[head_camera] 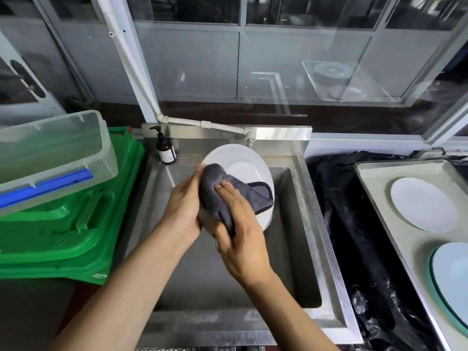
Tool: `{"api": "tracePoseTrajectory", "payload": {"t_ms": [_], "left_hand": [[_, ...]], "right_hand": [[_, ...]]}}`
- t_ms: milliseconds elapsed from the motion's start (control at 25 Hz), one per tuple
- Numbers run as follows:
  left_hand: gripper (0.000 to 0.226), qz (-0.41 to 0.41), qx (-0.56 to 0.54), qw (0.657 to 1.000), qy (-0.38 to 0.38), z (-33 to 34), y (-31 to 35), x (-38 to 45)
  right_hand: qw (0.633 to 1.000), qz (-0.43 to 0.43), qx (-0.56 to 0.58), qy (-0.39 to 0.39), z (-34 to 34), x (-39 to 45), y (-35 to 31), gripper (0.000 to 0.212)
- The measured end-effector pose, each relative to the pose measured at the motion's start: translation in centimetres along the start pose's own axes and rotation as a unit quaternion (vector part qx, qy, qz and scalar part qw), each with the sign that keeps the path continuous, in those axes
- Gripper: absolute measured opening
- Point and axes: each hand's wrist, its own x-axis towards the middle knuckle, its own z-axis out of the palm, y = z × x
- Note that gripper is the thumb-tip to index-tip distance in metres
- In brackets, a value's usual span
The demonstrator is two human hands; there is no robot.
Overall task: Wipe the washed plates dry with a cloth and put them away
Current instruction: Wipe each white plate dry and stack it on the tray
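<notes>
I see my left hand (183, 206) gripping the left edge of a round white plate (243, 163) and holding it tilted up over the shiny steel sink (301, 198). My right hand (240, 224) is pressed flat on a soft dark grey cloth (228, 193), fingers on top and thumb tucked under it, so the cloth lies against the plate's face. On the right, a big metal tray (374, 183) holds another white plate (424, 204) lying flat (a pale blue dish (453, 274) sits just below it), and a brown pump bottle (166, 149) stands at the sink's back left corner.
</notes>
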Motion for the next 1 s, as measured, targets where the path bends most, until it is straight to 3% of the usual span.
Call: {"api": "tracePoseTrajectory", "payload": {"t_ms": [160, 280, 360, 480, 560, 640, 760, 840, 1000], "left_hand": [[0.027, 0.026, 0.018, 0.999, -0.021, -0.5, -0.7, -0.7], [0.025, 0.045, 0.048, 0.996, -0.055, -0.8, -0.9, -1.3], [0.035, 0.058, 0.059, 0.993, -0.079, -0.5, -0.9, -1.5], [0.023, 0.074, 0.084, 0.992, -0.057, 0.1, -1.0, -1.6], [0.026, 0.07, 0.082, 0.993, -0.047, -0.1, -1.2, -1.4], [0.028, 0.062, 0.086, 0.993, -0.057, -0.6, -1.0, -1.3], [0.025, 0.072, 0.103, 0.989, -0.079, -1.0, -0.4, -1.1], [0.023, 0.074, 0.107, 0.988, -0.08, -0.7, -0.4, -0.8], [0.029, 0.069, 0.099, 0.992, -0.038, -0.3, -0.8, -0.7]], "right_hand": [[0.967, 0.196, 0.016, 0.163, -1.7, 2.2, 1.2, 0.045], [0.931, 0.264, 0.05, 0.248, -3.3, 4.1, 2.1, 0.019], [0.941, 0.241, 0.039, 0.233, -3.2, 4.7, 1.5, 0.016], [0.99, 0.074, -0.014, 0.118, -1.7, 4.1, 0.0, 0.042], [0.996, 0.0, -0.056, 0.066, -1.8, 4.3, 0.3, 0.047], [0.987, 0.082, -0.039, 0.129, -3.0, 4.9, 1.3, 0.034], [0.939, 0.258, 0.023, 0.226, -4.1, 5.1, 2.4, 0.013], [0.949, 0.231, 0.014, 0.214, -3.3, 4.7, 1.7, 0.018], [0.996, 0.026, -0.014, 0.086, -0.9, 4.1, 0.0, 0.043]]}}
